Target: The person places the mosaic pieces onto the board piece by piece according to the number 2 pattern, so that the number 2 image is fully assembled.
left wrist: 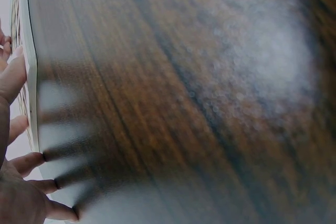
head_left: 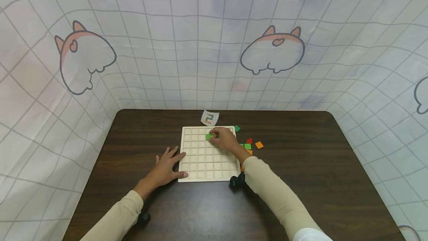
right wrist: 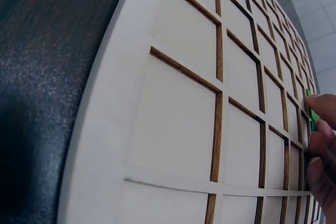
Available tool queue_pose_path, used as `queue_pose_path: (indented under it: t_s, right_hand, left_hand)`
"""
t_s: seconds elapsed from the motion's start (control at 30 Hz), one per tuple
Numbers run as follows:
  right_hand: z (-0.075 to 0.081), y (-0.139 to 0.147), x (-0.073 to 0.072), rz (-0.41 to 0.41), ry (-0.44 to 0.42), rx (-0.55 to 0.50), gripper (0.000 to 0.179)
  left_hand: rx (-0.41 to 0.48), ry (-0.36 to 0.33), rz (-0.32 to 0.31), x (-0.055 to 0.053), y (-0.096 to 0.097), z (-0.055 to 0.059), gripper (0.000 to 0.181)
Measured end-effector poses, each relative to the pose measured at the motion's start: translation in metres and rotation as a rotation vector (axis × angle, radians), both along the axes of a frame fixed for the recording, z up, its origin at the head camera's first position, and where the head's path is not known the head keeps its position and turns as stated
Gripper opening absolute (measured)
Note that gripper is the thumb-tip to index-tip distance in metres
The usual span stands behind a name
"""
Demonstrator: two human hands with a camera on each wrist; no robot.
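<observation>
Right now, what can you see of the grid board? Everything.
The grid board is pale, squarish and looks wooden, with a plain rim and thin, brown-sided dividers forming square cells. It lies flat on the dark table. The left hand touches its left edge; the right hand is over its far right part, contact unclear. A green tile lies toward its far side.

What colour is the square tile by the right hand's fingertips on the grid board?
Green; the square tile shows best in the head view.
</observation>
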State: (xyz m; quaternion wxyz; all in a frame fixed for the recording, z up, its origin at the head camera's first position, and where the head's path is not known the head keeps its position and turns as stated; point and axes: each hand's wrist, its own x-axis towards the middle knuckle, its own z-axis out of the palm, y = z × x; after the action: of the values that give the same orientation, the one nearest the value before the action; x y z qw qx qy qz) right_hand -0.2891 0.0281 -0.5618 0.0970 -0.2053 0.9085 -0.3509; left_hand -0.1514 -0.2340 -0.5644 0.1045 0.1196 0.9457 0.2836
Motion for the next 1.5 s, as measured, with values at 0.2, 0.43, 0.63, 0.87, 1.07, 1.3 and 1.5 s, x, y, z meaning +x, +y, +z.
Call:
queue_pose_path:
  t_s: [0.2, 0.43, 0.63, 0.87, 1.07, 1.3, 1.5]
  right_hand:
    - [-0.002, -0.001, -0.001, -0.015, 0.002, 0.019, 0.025]
    - [-0.002, -0.001, -0.001, -0.016, -0.009, 0.015, 0.024]
    - [0.0, 0.001, 0.0, -0.01, 0.002, 0.025, 0.025]
    - [0.003, 0.013, 0.004, -0.03, 0.018, -0.017, 0.026]
    - [0.006, 0.04, 0.004, -0.045, -0.012, -0.061, 0.03]
    - [0.009, 0.079, 0.008, -0.058, 0.021, -0.118, 0.03]
    - [0.011, 0.114, 0.013, -0.066, -0.002, -0.139, 0.027]
  left_hand:
    - [-0.006, 0.001, -0.002, 0.0, 0.0, -0.001, 0.083]
    - [-0.006, -0.002, 0.001, 0.0, 0.001, 0.0, 0.083]
    - [-0.005, -0.001, -0.002, 0.0, 0.001, 0.0, 0.082]
    - [0.007, -0.006, -0.002, 0.001, 0.001, -0.001, 0.082]
    - [0.017, -0.011, 0.0, 0.0, 0.002, 0.0, 0.082]
    - [0.02, -0.002, 0.0, 0.0, 0.001, -0.001, 0.083]
    - [0.034, -0.004, -0.006, 0.001, 0.001, 0.001, 0.082]
